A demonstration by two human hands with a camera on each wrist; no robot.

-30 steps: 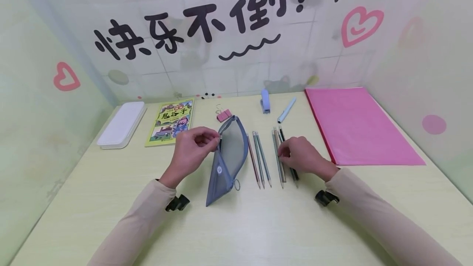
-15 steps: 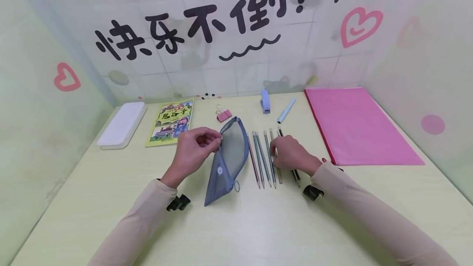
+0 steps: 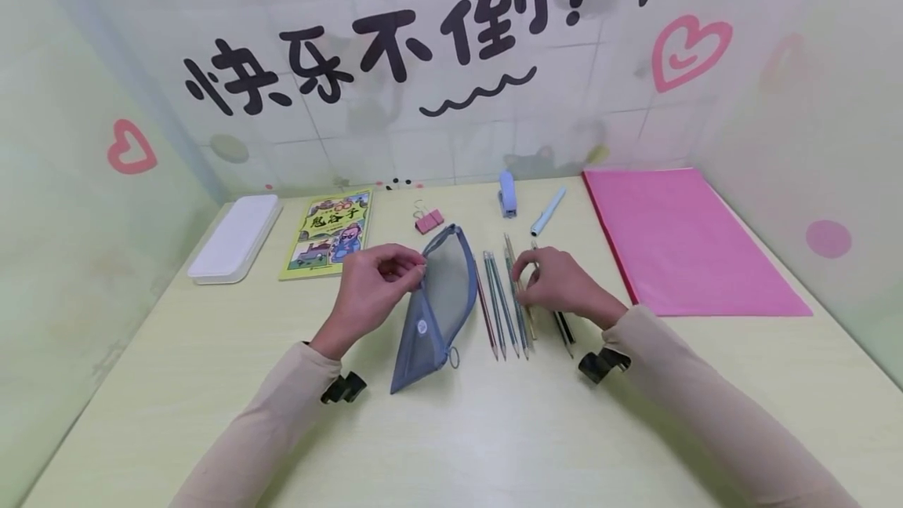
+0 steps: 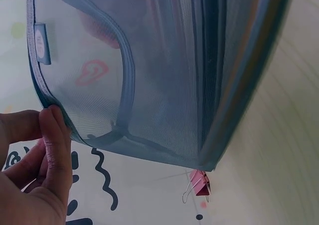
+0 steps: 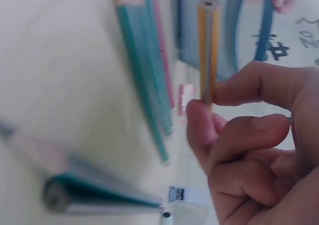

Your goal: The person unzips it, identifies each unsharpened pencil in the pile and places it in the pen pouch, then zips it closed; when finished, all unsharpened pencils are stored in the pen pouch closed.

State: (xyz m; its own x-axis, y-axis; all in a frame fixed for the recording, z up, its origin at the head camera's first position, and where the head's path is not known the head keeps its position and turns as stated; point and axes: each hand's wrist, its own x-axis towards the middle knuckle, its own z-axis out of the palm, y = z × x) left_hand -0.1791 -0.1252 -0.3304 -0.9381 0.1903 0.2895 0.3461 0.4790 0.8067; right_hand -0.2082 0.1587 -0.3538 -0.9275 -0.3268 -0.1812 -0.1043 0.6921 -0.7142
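In the head view my left hand (image 3: 370,288) pinches the upper edge of a blue mesh pencil pouch (image 3: 447,281), whose mouth gapes. The left wrist view shows thumb and fingers at the rim of the pouch (image 4: 164,85). My right hand (image 3: 567,284) pinches a yellow-and-grey striped pencil (image 5: 207,50) between thumb and forefinger; its flat unsharpened end shows in the right wrist view. Just left of it lie several green pencils (image 3: 498,304) and a red pencil (image 3: 484,304), roughly parallel. Dark pencils (image 3: 563,329) lie under and beside the right hand, partly hidden.
Along the back stand or lie a white case (image 3: 236,240), a yellow comic-style book (image 3: 328,234), a pink binder clip (image 3: 428,220), a blue stapler (image 3: 507,194) and a light-blue pen (image 3: 547,212). A pink folder (image 3: 694,245) lies at the right. Printed walls enclose the table.
My right hand shifted a green pencil left beside the other green ones. It then took the striped pencil and brought it slightly left. My left hand keeps holding the pouch nearly still.
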